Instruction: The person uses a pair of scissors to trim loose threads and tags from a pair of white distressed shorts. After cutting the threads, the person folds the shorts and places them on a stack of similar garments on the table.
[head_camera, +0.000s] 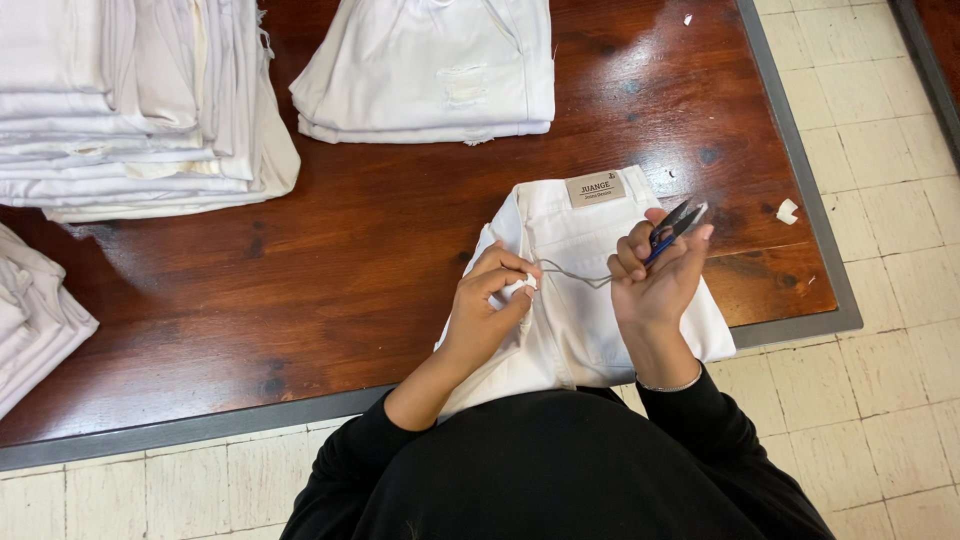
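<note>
1. Dark reddish wooden table (380, 250) with a grey metal edging, set on a floor of pale square tiles (880, 120); seen from above.
2. Folded white trousers (590, 290) lie at the near edge of the table, directly in front of the person, waistband away from the body; a tan rectangular waistband label (595, 188) sits at the top.
3. Left hand (487, 305) rests on the left side of the trousers, thumb and forefinger pinched together on a small white tag (518, 287).
4. A thin grey thread (572, 275) runs from that pinch across the cloth to the right hand.
5. Right hand (655, 280) is raised just above the trousers, fingers curled tight around small thread snips (675, 228) with blue handles; the blades point up and to the right, their tips slightly apart.
6. Both forearms wear black sleeves (560, 470); a thin bracelet circles the right wrist.
7. Tall stack of folded white garments (130, 100) occupies the far left corner of the table.
8. Second, lower folded pile (430, 70) lies at the far centre, well apart from the trousers.
9. Third white pile (35, 320) shows partly at the left edge.
10. Small white scrap (788, 211) lies near the right edge of the table.
</note>
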